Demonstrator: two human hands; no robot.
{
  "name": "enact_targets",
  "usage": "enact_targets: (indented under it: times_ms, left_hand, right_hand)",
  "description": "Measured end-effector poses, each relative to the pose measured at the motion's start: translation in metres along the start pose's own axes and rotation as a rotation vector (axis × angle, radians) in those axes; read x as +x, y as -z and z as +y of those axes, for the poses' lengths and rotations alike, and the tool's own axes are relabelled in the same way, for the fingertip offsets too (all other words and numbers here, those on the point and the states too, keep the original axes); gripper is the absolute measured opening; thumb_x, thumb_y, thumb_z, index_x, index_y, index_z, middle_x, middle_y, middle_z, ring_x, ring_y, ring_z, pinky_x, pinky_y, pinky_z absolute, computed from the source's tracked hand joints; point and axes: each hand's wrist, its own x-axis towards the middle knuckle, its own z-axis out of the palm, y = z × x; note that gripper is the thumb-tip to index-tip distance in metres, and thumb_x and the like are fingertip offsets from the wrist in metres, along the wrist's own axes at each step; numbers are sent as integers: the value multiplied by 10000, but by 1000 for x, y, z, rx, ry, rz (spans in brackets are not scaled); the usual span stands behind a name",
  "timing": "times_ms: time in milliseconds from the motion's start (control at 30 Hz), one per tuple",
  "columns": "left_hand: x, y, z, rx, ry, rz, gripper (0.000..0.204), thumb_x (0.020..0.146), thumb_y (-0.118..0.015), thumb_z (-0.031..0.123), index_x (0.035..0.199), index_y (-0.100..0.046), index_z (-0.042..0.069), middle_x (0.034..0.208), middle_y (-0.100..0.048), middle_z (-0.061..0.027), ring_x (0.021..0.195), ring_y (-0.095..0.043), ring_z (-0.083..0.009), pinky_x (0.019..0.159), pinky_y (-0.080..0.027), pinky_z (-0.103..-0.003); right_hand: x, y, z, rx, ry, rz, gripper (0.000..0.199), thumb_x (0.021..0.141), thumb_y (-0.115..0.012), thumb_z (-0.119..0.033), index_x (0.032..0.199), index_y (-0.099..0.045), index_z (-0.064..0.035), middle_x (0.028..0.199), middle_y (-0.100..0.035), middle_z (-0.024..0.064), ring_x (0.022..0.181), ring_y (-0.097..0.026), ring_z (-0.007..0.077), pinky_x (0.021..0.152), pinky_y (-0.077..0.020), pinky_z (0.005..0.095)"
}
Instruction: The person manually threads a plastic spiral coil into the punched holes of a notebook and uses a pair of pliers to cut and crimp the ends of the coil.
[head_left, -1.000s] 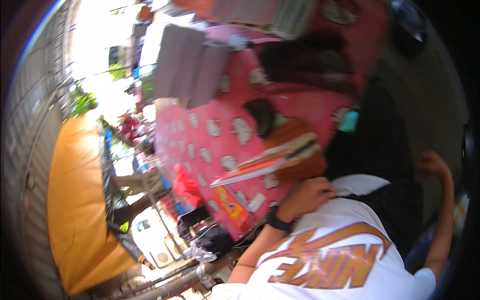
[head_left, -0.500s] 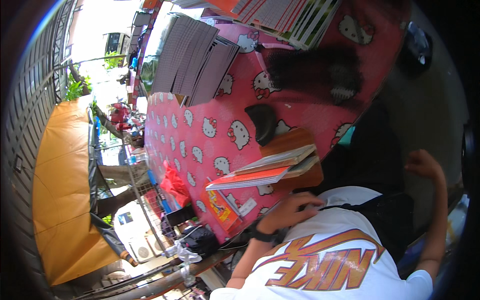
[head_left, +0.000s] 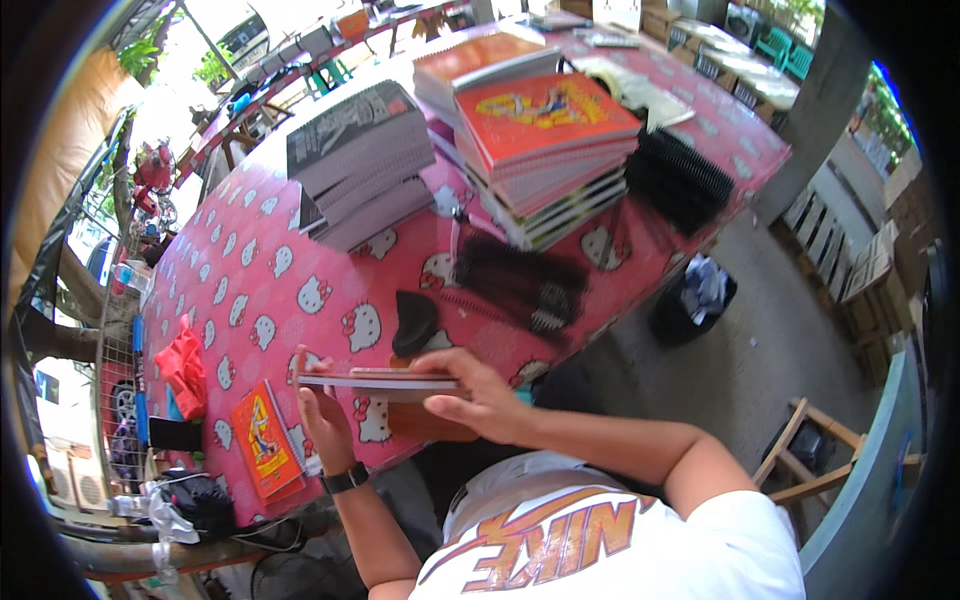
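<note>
Both my hands hold a thin notebook [head_left: 375, 381] level, just above the near edge of a pink patterned table [head_left: 260, 300]. My left hand [head_left: 322, 420], with a dark wristwatch, grips its left end from below. My right hand [head_left: 480, 395] lies over its right end with fingers curled on the top edge. A brown board [head_left: 430, 422] sits beneath the notebook. A small black curved object [head_left: 413, 322] lies on the table just beyond it, and a pile of black spiral binding combs [head_left: 520, 282] is to the right of that.
Stacks of orange-covered notebooks [head_left: 545, 150] and grey-covered notebooks [head_left: 355, 160] stand at the far side. More black combs [head_left: 680, 178] lie at the right edge. An orange booklet [head_left: 262, 440] and red cloth [head_left: 185, 365] lie at the left. A dark bin [head_left: 690, 300] stands on the floor.
The view has swung so the table now spreads ahead. The notebook has lifted off the board and is held level, with my right hand now on its right end.
</note>
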Motion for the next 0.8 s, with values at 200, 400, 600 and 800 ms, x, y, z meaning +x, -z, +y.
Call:
enact_targets:
  times_ms: [200, 400, 600, 800]
  left_hand:
    - [2, -18, -10, 624, -191, 232, 224, 905, -495, 229, 964, -578, 30, 908, -538, -20, 849, -503, -106, 778, -375, -254]
    - [12, -36, -24, 240, 154, 204, 296, 917, -452, 234, 1119, -556, 44, 1067, -524, -73, 953, -526, -180, 766, -469, -291]
    - [11, -10, -36, 710, -435, -46, 351, 897, -570, 298, 1166, -521, 79, 1117, -542, -150, 960, -559, -310, 817, -484, -468]
    - [-5, -17, -32, -5, 117, 182, 338, 830, -622, 93, 1139, -509, 17, 1029, -552, -147, 873, -553, -262, 747, -484, -359]
  right_hand:
    - [11, 0, -8, 11, 50, 88, 223, 940, -515, -216, 1012, -596, -21, 906, -595, 47, 906, -558, 140, 837, -420, 270]
    - [44, 108, 19, -1476, 104, -10, 193, 769, -616, -264, 767, -649, -74, 744, -626, 60, 735, -588, 214, 661, -484, 361]
    - [58, 81, 72, -1709, 70, -90, 194, 735, -639, -328, 762, -639, -136, 839, -599, 10, 839, -533, 184, 601, -436, 314]
    - [59, 89, 61, -1159, -98, 305, 197, 753, -533, -102, 933, -555, -24, 859, -595, 152, 857, -583, 341, 701, -469, 452]
